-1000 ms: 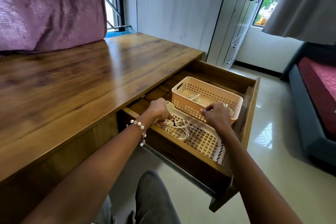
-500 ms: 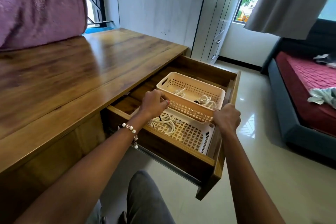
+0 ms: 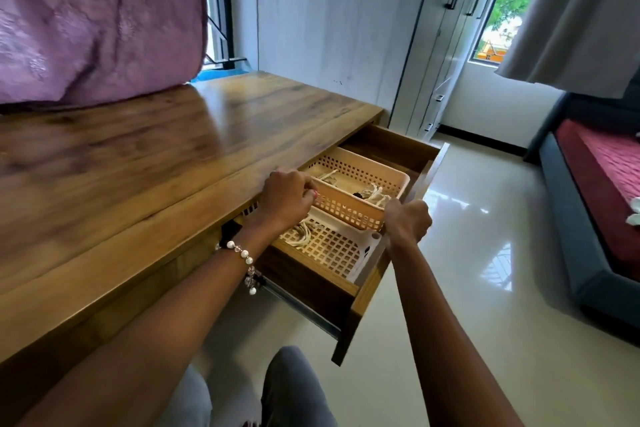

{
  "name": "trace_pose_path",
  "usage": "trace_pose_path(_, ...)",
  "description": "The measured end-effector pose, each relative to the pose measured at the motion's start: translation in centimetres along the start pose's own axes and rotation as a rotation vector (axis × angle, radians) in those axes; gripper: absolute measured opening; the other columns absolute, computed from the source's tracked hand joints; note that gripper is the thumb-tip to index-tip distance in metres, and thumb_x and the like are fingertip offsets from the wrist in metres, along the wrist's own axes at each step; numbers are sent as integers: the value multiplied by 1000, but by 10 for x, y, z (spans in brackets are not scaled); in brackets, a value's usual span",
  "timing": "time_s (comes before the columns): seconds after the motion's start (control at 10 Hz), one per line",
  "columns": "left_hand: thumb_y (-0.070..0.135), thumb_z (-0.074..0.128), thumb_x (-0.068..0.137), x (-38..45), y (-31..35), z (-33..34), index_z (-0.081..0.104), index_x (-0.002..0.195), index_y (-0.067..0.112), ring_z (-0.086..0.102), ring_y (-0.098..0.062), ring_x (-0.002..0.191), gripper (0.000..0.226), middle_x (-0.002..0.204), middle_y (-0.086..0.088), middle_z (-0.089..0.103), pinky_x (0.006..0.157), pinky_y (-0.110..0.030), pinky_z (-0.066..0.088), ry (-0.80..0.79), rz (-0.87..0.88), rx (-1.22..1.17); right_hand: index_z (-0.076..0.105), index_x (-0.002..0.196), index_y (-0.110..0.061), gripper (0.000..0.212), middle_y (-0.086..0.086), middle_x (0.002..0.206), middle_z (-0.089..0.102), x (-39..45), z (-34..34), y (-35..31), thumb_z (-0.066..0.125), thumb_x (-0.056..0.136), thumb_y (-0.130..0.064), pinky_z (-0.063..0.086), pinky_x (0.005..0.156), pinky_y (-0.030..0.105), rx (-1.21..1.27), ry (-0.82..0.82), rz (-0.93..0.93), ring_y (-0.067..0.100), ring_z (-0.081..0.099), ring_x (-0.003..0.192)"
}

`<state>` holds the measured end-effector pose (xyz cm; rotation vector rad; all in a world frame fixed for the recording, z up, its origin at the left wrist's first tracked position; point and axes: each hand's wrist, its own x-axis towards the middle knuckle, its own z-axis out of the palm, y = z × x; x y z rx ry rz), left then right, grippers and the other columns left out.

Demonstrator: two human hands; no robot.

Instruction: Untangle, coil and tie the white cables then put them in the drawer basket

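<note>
An open wooden drawer point(image 3: 367, 291) holds two baskets. In the peach basket point(image 3: 349, 210) lie coiled white cables point(image 3: 375, 196). Beside it, nearer me, the white basket point(image 3: 337, 253) holds another white cable bundle point(image 3: 302, 236). My left hand point(image 3: 287, 198) is curled at the peach basket's near left corner, its fingers on the rim. My right hand point(image 3: 407, 222) is closed over the top edge of the drawer front. The left ends of both baskets are hidden under the desk top.
The wooden desk top point(image 3: 138, 166) stretches left, with a purple curtain point(image 3: 86, 17) behind it. A glossy tiled floor point(image 3: 467, 253) lies to the right, then a bed with a red cover point(image 3: 609, 177). My knee point(image 3: 294, 388) is below the drawer.
My right hand has moved off the peach basket's rim onto the drawer front. The drawer has slid further in under the desk. My left hand has stayed at the basket's corner.
</note>
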<state>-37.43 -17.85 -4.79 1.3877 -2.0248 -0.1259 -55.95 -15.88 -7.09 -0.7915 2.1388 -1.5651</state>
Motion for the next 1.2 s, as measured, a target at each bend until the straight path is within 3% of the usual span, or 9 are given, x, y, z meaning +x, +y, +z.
trace_pose_path(0.1, 41, 63, 86, 2, -23, -13, 66, 114, 19, 49, -24, 116, 35, 120, -5, 63, 93, -38, 39, 52, -44, 211, 62, 107, -3, 20, 9, 103, 68, -5, 24, -7, 58, 92, -17, 58, 61, 29, 165, -63, 72, 21, 68, 79)
trace_pose_path(0.3, 84, 43, 69, 1, -60, -37, 49, 131, 25, 30, -21, 139, 85, 151, 1, 36, 110, -61, 16, -274, -314, 301, 57, 108, -13, 17, 8, 101, 65, -18, 88, -12, 51, 94, -19, 60, 72, 47, 486, -275, 191, 24, 68, 87)
trace_pose_path(0.4, 88, 49, 60, -1, -66, -48, 24, 149, 27, 5, -17, 147, 111, 161, 8, 5, 113, -62, 1, -482, -315, 290, 56, 102, -14, 13, 10, 102, 63, -27, 118, -12, 56, 91, -20, 58, 79, 48, 590, -489, 225, 28, 65, 95)
trace_pose_path(0.5, 79, 63, 60, -5, -69, -49, -3, 152, 25, -8, -15, 147, 126, 159, 10, -14, 113, -62, -4, -587, -257, 390, 55, 110, -11, 44, 13, 107, 66, -36, 144, -18, 68, 80, -41, 59, 76, 45, 591, -643, 235, 27, 67, 92)
trace_pose_path(0.7, 28, 77, 76, -16, -69, -33, 5, 152, 26, 7, -13, 147, 105, 160, 12, 3, 113, -57, 14, -307, -198, 534, 51, 118, 3, 59, 20, 111, 65, -51, 169, -28, 79, 71, -20, 59, 68, 34, 507, -796, 218, 25, 68, 90)
trace_pose_path(0.8, 25, 76, 77, -17, -69, -31, 7, 152, 27, 9, -12, 147, 102, 160, 12, 6, 114, -56, 15, -264, -216, 522, 55, 113, 6, 53, 23, 107, 67, -51, 164, -33, 78, 70, -15, 57, 82, 47, 472, -797, 221, 33, 68, 96)
trace_pose_path(1.0, 46, 75, 74, -4, -75, -46, 17, 151, 29, 13, -15, 146, 98, 160, 11, 11, 114, -55, 14, -432, -222, 384, 62, 85, -9, 26, 12, 98, 68, -67, 137, -54, 74, 77, -31, 54, 79, 41, 73, -646, -21, 24, 63, 89)
trace_pose_path(1.1, 36, 79, 73, 14, -86, -75, 59, 128, 21, 58, -17, 115, 61, 127, 1, 61, 93, -36, 46, -428, -314, -128, 53, 117, -10, 37, 17, 131, 44, -82, 138, -84, 60, 81, -19, 38, 98, 51, -328, -257, -442, 34, 40, 121)
trace_pose_path(1.2, 14, 77, 78, 34, -109, -102, 72, 95, 9, 67, -15, 65, 18, 77, -7, 72, 61, -30, 54, -174, -430, -483, 56, 122, -17, 40, 10, 125, 50, -85, 164, -116, 57, 82, -15, 42, 95, 48, -231, -311, -722, 30, 45, 117)
